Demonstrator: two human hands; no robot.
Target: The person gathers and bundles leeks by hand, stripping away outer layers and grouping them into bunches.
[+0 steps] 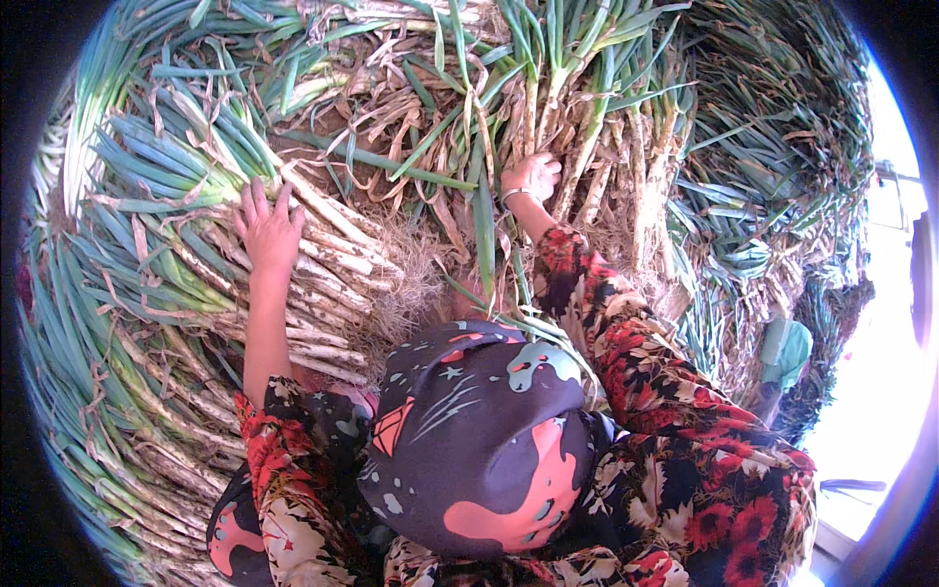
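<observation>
My left hand (271,224) lies palm down, fingers apart, on a pile of long green onions (330,249) whose pale stalks and roots point right and green leaves point left. My right hand (530,178) has its fingers curled at the stalks of the upright green onions (550,110) at upper middle; whether it grips a stalk cannot be told. A band circles the right wrist. Between the hands are dry husks, a loose green leaf (484,235) and a fringe of roots (414,271).
Dense rows of green onions (763,110) stand along the right; more lie in layers at left (161,440). A green cloth-like item (785,352) is at right. A dark fabric with coral patches (477,440) covers my lap area, beside my floral sleeves.
</observation>
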